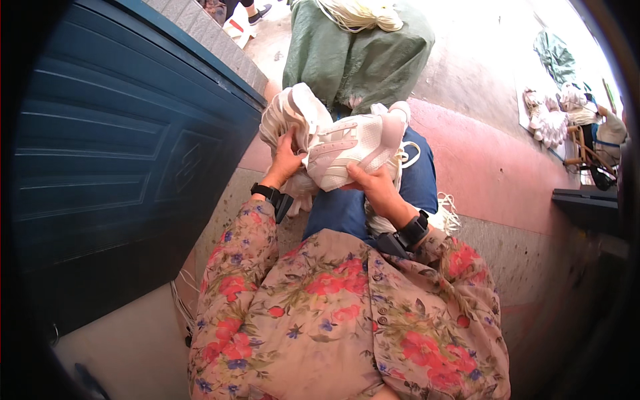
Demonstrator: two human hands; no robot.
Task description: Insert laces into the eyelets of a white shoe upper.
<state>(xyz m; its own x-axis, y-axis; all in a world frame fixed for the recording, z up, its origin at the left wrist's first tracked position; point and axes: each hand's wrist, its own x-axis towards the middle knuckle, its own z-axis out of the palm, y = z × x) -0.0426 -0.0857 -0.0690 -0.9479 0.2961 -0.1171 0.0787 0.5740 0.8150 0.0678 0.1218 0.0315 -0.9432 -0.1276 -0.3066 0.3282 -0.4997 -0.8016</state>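
The pale pink-and-white mesh sports shoe point(353, 150) lay crosswise; right hand point(373, 187) gripped beneath, left hand point(285, 162) clamped its left end.

Matt white mesh-and-leather shoe point(350, 150), soft floral cloth sleeve point(237, 260), painted blue metal door point(120, 167).

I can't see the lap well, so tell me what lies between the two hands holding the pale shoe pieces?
In the head view, the pale shoe upper fills the gap between the left hand and the right hand; both grip it, over the blue trousers.

A bulging green sack point(360, 57) (cream cord spilling out on top) stands just beyond the knees.
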